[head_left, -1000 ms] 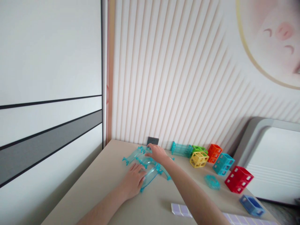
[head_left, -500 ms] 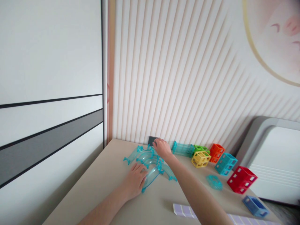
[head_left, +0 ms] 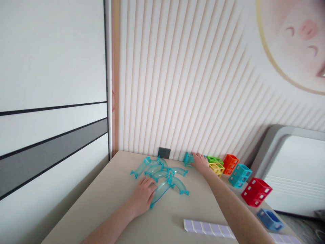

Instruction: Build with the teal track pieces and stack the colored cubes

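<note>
- Ribbed pale wall [head_left: 172, 84] stands at the far side, with a dark socket [head_left: 164, 153] low on it, just above the far edge of a beige table [head_left: 162, 223].
- White panelling [head_left: 53, 61] with dark strips covers the left; a round picture with a pig's face [head_left: 299, 40] shows at upper right, above a grey-framed white panel [head_left: 297, 173].
- Translucent teal curved track pieces [head_left: 154, 168] lie clustered on the table, left of centre, several overlapping or touching.
- Left hand [head_left: 144, 195]: palm down at the near left of the cluster, fingers loosely extended, beside the nearest teal piece [head_left: 161, 190]. Whether its thumb grips that piece cannot be told.
- Right hand [head_left: 200, 162]: well apart from the left, reaching to the far side, fingers over a teal ribbed piece [head_left: 188, 159] near the wall. Its grip is hidden; closure cannot be confirmed.
- Green block [head_left: 215, 160] and yellow block [head_left: 216, 168] sit just right of the right hand, the yellow one partly covered by it.
- Further right, running nearer: orange block [head_left: 231, 164], teal block [head_left: 240, 175], red block [head_left: 256, 192], blue block [head_left: 269, 219].
- Lilac strip [head_left: 207, 227], divided into segments, lies at the near side, partly hidden behind the right forearm.
</note>
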The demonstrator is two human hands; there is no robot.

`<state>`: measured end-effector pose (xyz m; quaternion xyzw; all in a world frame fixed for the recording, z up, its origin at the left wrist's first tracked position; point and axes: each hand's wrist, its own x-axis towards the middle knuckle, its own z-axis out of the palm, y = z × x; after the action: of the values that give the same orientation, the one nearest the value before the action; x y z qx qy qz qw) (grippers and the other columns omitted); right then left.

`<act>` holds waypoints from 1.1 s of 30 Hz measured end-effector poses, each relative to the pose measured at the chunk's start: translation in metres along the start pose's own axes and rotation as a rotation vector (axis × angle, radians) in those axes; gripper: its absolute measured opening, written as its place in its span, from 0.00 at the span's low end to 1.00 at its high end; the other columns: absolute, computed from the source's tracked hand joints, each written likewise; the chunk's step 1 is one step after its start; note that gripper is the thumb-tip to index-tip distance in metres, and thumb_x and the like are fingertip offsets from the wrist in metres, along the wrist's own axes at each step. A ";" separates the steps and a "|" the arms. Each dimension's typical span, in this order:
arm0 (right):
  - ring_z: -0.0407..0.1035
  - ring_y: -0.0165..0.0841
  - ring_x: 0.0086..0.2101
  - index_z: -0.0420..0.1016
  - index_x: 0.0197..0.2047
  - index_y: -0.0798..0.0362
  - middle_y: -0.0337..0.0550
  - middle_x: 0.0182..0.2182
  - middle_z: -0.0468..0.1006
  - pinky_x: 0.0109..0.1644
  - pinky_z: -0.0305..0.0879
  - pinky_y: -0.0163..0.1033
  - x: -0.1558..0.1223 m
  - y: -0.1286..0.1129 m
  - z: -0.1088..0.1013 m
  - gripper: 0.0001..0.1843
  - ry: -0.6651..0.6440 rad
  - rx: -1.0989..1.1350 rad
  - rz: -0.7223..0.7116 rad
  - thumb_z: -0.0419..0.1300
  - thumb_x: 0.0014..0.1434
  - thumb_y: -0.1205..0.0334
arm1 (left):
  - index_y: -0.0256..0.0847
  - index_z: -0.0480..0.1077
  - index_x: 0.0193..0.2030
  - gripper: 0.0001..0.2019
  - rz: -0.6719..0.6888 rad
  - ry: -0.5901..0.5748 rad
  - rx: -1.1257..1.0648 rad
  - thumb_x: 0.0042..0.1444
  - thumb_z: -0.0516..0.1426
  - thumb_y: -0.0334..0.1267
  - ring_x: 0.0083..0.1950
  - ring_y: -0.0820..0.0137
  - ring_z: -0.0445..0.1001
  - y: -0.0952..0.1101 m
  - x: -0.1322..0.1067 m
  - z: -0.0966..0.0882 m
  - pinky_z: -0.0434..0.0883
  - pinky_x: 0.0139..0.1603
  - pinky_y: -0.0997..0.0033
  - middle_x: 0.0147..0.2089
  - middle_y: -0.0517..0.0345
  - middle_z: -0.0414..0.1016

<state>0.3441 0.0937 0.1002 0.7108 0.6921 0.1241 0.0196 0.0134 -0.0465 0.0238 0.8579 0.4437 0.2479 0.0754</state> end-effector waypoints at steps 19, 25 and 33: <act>0.68 0.47 0.55 0.69 0.56 0.51 0.57 0.55 0.71 0.53 0.61 0.46 0.007 0.003 0.014 0.19 -0.052 -0.025 -0.138 0.62 0.62 0.68 | 0.43 0.73 0.49 0.15 0.008 -0.010 0.002 0.62 0.50 0.27 0.58 0.63 0.69 0.000 -0.001 -0.002 0.58 0.69 0.50 0.52 0.53 0.73; 0.67 0.47 0.57 0.70 0.55 0.53 0.58 0.55 0.71 0.56 0.59 0.48 0.005 0.002 0.014 0.18 -0.070 -0.018 -0.171 0.61 0.61 0.68 | 0.43 0.73 0.49 0.15 0.004 -0.011 -0.001 0.62 0.51 0.27 0.58 0.63 0.69 0.002 -0.001 -0.004 0.58 0.69 0.51 0.53 0.53 0.73; 0.71 0.46 0.53 0.69 0.56 0.55 0.58 0.53 0.74 0.54 0.61 0.46 0.000 -0.003 0.023 0.20 -0.116 0.020 -0.222 0.61 0.60 0.65 | 0.44 0.73 0.50 0.15 0.006 -0.013 -0.003 0.62 0.50 0.26 0.59 0.63 0.69 0.001 -0.001 -0.002 0.58 0.69 0.50 0.53 0.53 0.73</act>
<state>0.3460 0.0967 0.0776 0.6361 0.7653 0.0728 0.0660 0.0128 -0.0486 0.0256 0.8606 0.4403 0.2433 0.0787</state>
